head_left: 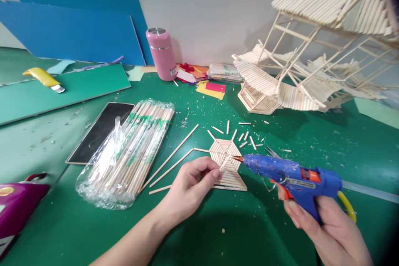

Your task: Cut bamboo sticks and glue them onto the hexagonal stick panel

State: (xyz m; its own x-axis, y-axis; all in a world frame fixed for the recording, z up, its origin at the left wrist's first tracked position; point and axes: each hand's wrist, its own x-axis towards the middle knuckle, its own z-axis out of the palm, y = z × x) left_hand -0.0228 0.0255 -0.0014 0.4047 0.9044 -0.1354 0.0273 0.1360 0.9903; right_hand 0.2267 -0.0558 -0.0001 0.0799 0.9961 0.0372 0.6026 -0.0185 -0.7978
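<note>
Over the green desk (pixel 62 226), the left hand (pixel 193 185) pinches a stick (pixel 225 162), likely light and stiff, best held by one end; the right hand (pixel 332 228) grips a glue gun (pixel 276 167).

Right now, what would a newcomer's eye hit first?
Probably the blue glue gun in the right hand, its tip at a short stick pinched in the left hand. Then the big stick-built model at the back right. The pink flask stands out at the back, against the pale wall.
</note>
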